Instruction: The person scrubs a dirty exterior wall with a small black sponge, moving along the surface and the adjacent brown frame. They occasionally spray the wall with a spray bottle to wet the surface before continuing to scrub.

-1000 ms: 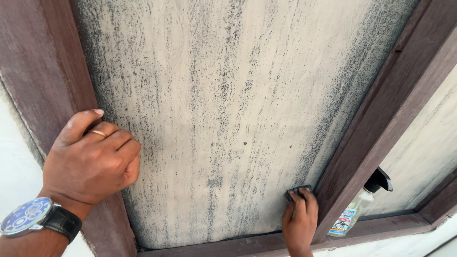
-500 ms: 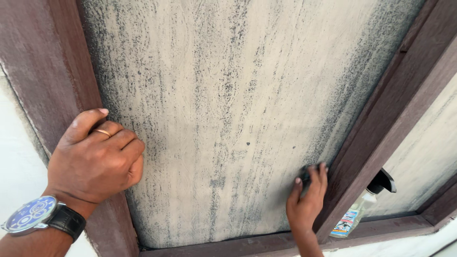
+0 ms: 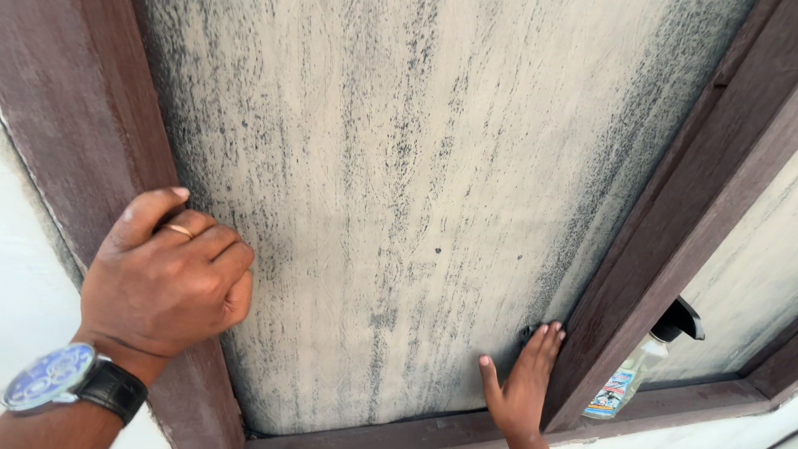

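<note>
My left hand (image 3: 166,283) is curled around the brown left frame bar (image 3: 75,108) of a window, with a ring on one finger and a blue-faced wristwatch (image 3: 50,376) on the wrist. My right hand (image 3: 519,387) lies flat on the dirty, dark-streaked pane (image 3: 399,183) low at the right, fingers stretched out. It presses a small dark pad (image 3: 529,333) against the glass. Only an edge of the pad shows beyond the fingertips, right beside the brown middle frame bar (image 3: 665,224).
A clear spray bottle (image 3: 632,374) with a black trigger head stands on the sill behind the middle bar, at the lower right. The bottom frame bar (image 3: 374,431) runs under the pane. A second grimy pane (image 3: 748,274) lies to the right.
My right hand slid the pad up along the middle bar, then back down a little, and its fingers have spread flat. My left hand has stayed on the frame.
</note>
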